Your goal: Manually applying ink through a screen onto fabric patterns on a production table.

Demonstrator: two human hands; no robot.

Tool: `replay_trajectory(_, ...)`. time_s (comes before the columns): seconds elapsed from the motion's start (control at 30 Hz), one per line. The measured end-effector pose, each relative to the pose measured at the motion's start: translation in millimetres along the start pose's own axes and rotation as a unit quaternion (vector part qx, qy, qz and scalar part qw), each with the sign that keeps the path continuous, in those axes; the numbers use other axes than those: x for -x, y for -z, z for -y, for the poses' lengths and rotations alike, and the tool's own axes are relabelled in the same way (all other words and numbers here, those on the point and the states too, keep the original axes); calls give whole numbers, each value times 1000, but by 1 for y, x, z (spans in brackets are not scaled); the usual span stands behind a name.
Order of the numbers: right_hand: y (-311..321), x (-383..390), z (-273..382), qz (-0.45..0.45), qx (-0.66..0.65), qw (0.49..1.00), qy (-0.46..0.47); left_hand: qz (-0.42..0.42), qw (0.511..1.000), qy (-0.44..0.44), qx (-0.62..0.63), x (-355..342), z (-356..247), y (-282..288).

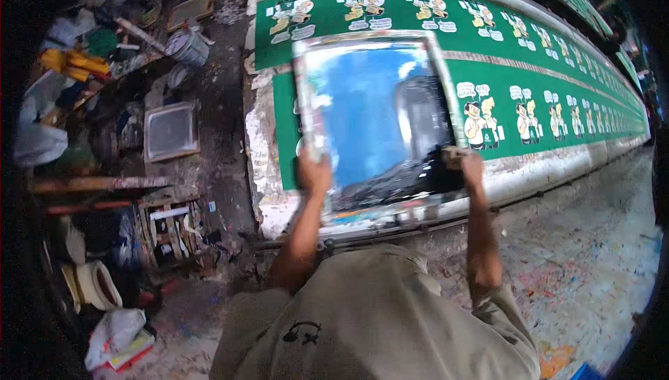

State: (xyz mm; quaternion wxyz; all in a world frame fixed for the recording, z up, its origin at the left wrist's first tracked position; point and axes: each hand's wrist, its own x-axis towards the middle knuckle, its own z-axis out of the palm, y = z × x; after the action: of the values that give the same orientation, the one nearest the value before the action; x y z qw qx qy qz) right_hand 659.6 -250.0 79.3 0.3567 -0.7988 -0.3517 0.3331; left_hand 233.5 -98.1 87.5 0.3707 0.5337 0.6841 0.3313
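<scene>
Fingers of my left hand (pixel 315 171) curl over the left rail of the printing screen (pixel 373 118), thumb side up, closed on the frame at about 9 o'clock of its blue mesh. My right hand (pixel 470 166) is closed around a dark squeegee (pixel 425 174) at about 4 o'clock of the mesh; glare and black ink blur that corner, so I cannot tell exactly how far the fingers wrap its handle. The squeegee blade appears to lie along the lower edge of the mesh, in a band of black ink that runs toward 7 o'clock. The screen, a pale-framed rectangle with blue mesh and a grey patch on its right half, lies flat on the green cloth (pixel 418 14) stretched along the long printing table (pixel 529 171), directly ahead of me at 12 o'clock. Rows of yellow-and-white cartoon figures (pixel 481 122) are printed on the cloth, just beside the screen at 3 o'clock and along the far strip at 12 o'clock. Both my forearms rise from my khaki shirt (pixel 376 317) at 6 o'clock. At 9 o'clock, well apart from the table, a smaller spare screen (pixel 171 131) lies on the cluttered floor; a grey bucket (pixel 187 45) stands at 10 o'clock. Paint-spattered floor (pixel 592 240) spreads at 4 o'clock.
</scene>
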Motion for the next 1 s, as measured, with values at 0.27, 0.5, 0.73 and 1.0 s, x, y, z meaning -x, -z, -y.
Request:
replay_trajectory(0.27, 165, -53, -121, -53, -146, 987, -38, 56, 985, 13, -161, 96, -68, -142)
replay_trajectory(0.5, 120, -1, -150, -47, -227, 973, -19, 7, 977, -45, -207, 91, -36, -117)
replay_trajectory(0.73, 57, 40, -58, -122, -59, 991, 14, -78, 962, -72, -251, 73, 2, -81)
replay_trajectory(1.0, 43, 42, -51, -102, -148, 981, -73, -23, 950, -64, -306, 62, 14, -72)
